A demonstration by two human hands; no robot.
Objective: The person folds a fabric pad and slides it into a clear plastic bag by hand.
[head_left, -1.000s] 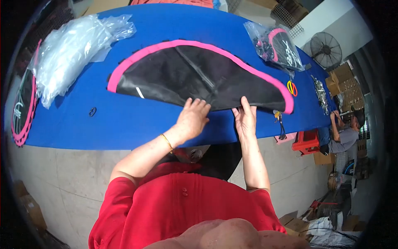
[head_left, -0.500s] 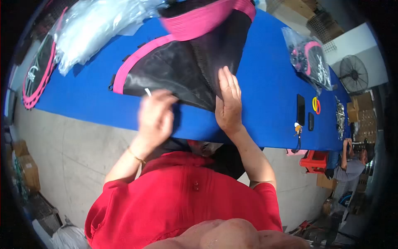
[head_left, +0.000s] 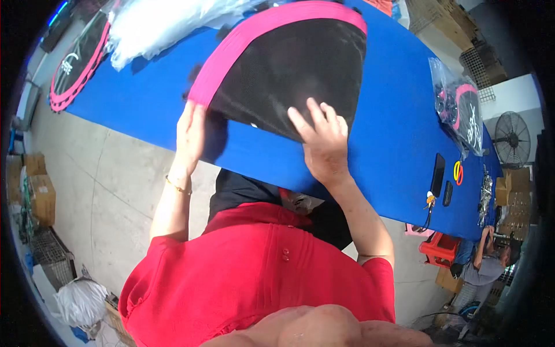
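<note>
1. Broadly, a long blue table (head_left: 381, 133) runs across the view from upper left to lower right, and the person in a red top stands at its near edge.
2. Lying on that table right in front of the person is a folded black fabric piece with pink edging (head_left: 289, 63); the pink band curves along its left and top sides, and its lower point comes toward the table's near edge.
3. At the upper left, a heap of clear plastic bags (head_left: 167, 20) lies on the table just beyond the fabric.
4. Farther left, at the table's end, rests another black round piece with a pink rim (head_left: 78, 61).
5. On the right, well apart from the fabric, sits a clear bag of pink and black items (head_left: 462, 113).
6. The right hand (head_left: 324, 141) lies flat, fingers spread, pressing down on the fabric's lower point rather than gripping it.
7. The left hand (head_left: 191, 136) is at the fabric's lower left corner, where the pink band ends, its fingers closed on that edge.
8. Near the right end lie a dark phone (head_left: 438, 174), a small dark object beside it, and pink and yellow rings (head_left: 458, 172).
9. At the far right, another person (head_left: 483, 263) stands beside the table end, near a red stool (head_left: 440, 247).
</note>
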